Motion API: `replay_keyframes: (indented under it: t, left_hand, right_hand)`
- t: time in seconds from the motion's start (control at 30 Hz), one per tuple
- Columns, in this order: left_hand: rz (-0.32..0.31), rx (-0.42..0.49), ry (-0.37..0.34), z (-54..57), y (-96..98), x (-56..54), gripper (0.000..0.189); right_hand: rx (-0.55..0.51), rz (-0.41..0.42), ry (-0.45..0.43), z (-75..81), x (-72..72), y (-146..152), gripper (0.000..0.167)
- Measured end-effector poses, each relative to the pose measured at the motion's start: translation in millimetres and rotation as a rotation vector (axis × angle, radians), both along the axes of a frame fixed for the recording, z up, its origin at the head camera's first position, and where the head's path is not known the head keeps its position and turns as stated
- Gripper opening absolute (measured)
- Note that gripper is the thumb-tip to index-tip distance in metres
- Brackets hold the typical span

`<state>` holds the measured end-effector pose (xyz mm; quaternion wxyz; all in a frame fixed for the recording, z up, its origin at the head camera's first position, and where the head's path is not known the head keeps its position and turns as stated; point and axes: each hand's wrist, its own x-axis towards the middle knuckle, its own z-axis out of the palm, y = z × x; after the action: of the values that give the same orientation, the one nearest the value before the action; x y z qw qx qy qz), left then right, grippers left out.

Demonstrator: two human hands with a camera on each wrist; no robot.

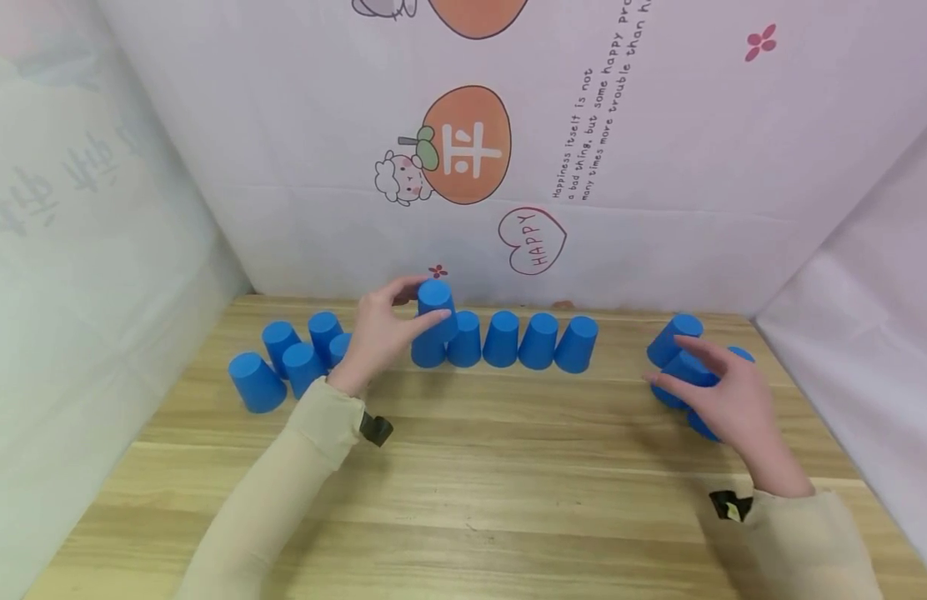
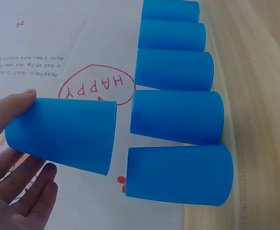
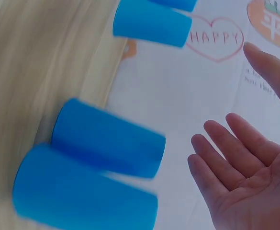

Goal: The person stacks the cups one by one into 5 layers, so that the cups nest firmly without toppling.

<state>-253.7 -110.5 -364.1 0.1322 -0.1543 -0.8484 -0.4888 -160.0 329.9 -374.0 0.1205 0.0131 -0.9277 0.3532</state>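
Observation:
A blue plastic cup (image 1: 437,302), upside down, is pinched between the thumb and fingers of my left hand (image 1: 381,333). The left wrist view shows this held cup (image 2: 63,134) above the row, its rim clear of the bases of the two nearest cups. Several upturned blue cups stand side by side in that row (image 1: 501,340) along the back of the table. Over at the right, my right hand (image 1: 734,404) hovers by a cluster of blue cups (image 1: 673,342), partly hiding them. In the right wrist view its fingers (image 3: 240,153) are spread and hold nothing.
Another group of upturned blue cups (image 1: 257,383) stands at the left of the wooden table (image 1: 463,500), partly behind my left wrist. A printed white cloth (image 1: 643,250) hangs right behind the table's back edge, with pale cloth (image 1: 891,292) at both sides.

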Motion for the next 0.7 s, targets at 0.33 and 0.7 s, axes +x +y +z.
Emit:
replay_keyframes:
  t: [0.33, 0.7]
  left_hand:
    - [-0.001, 0.02, -0.035, 3.0, 7.8, -24.1, 0.059]
    - [-0.019, 0.012, -0.035, -3.1, 16.1, -35.6, 0.059]
  right_hand:
    - [-0.033, -0.097, -0.075, -6.0, 20.2, 37, 0.086]
    - [0.021, -0.144, -0.066, -14.0, 28.4, 53, 0.085]
